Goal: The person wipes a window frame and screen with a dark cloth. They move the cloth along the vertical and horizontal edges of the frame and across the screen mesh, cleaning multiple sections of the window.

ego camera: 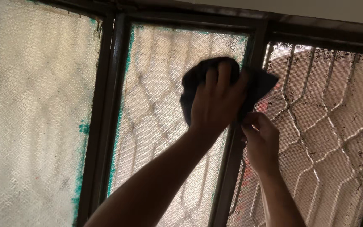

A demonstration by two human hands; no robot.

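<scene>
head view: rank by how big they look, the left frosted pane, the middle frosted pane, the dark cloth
1. left frosted pane, though cut off by the picture's edge
2. middle frosted pane
3. dark cloth, partly hidden under the left hand

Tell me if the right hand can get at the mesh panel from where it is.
Probably yes. The right hand is at the dark frame bar, right beside the mesh panel, and nothing lies between them. The left hand presses the black cloth higher up.
</scene>
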